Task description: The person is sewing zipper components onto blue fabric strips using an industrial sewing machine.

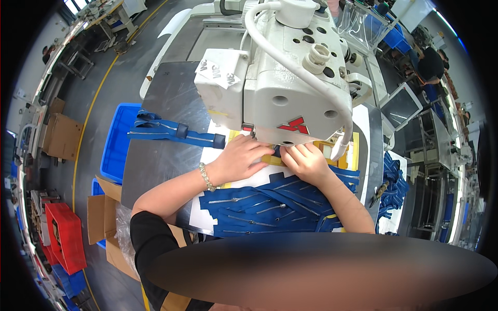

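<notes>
L hand [242, 157] & R hand [306, 162] are bent by yellow strip [272, 160], frame ctr; grips can't be told. Both prob. best kept clear of machine [290, 111].

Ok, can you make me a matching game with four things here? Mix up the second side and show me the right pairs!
Things:
1. left hand
2. pile of zipper strips
3. big machine
4. cardboard box beside the table

Matches:
A. mostly white
B. brown, with its flaps open
C. has a bracelet at its wrist
D. blue and overlapping

Right pairs: 1-C, 2-D, 3-A, 4-B
</notes>
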The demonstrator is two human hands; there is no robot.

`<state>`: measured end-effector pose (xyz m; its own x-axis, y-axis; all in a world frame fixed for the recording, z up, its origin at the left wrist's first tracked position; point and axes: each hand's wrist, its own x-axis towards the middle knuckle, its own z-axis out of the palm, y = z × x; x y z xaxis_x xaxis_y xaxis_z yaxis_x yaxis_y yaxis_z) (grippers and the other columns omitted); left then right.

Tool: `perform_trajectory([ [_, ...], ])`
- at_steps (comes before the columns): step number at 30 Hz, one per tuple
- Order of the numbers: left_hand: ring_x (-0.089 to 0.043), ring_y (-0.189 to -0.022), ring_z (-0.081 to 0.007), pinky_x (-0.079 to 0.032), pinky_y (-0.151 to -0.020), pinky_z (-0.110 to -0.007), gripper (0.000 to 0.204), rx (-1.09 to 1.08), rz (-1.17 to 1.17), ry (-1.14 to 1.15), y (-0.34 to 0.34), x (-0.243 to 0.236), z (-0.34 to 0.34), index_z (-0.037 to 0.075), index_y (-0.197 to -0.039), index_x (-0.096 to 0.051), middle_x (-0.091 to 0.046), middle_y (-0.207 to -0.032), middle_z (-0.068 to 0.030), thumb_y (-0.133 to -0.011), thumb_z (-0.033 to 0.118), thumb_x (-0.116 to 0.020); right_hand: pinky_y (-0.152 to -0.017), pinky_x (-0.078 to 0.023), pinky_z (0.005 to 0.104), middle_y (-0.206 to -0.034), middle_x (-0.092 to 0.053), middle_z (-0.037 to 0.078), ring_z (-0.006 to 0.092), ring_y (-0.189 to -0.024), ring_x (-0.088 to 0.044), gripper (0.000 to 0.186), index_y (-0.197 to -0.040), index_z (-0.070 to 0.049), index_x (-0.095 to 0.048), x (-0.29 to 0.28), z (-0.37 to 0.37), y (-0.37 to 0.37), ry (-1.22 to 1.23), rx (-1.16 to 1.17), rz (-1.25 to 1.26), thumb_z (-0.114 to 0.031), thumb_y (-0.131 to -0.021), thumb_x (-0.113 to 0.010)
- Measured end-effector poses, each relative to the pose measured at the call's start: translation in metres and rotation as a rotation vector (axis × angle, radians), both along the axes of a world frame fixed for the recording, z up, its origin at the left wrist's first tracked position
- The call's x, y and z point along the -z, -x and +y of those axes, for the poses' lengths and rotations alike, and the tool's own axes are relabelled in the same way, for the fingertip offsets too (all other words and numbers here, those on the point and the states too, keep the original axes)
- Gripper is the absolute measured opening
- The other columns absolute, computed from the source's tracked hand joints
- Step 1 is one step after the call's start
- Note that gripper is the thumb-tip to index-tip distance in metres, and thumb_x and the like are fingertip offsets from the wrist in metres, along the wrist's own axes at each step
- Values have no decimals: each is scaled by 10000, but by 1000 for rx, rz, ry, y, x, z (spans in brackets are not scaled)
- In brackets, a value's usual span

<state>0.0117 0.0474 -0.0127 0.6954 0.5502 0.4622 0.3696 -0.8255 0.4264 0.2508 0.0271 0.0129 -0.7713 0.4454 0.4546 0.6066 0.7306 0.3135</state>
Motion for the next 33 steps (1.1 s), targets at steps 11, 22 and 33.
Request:
perform_trajectory([
  [11,-538,-916,-244,-434,-811,-362,496,-105,131,-180,0,-9,-2,74,-1194,-561,-565,-1020,-77,-774,291,-709,-577,-444,260,-739,-507,-14,118,-638,-555,244,-995,-91,-624,1,-4,-8,109,-4,-18,-168,-765,-618],
  [22,-574,-862,-221,-418,-781,-361,461,-82,95,-101,0,-4,4,78,-1169,-561,-600,-951,-61,-807,332,-692,-534,-434,263,-714,-502,-2,124,-540,-539,377,-1134,-34,-644,-40,-38,-5,229,95,-255,-113,-766,-620],
  [33,-624,-880,-248,-394,-832,-383,360,30,33,91,-11,-1,6,141,-1165,-593,-666,-1017,-55,-843,284,-669,-477,-356,259,-673,-484,-9,99,-515,-513,270,-1066,-11,-668,-53,-44,-4,177,107,-278,-93,-808,-659],
])
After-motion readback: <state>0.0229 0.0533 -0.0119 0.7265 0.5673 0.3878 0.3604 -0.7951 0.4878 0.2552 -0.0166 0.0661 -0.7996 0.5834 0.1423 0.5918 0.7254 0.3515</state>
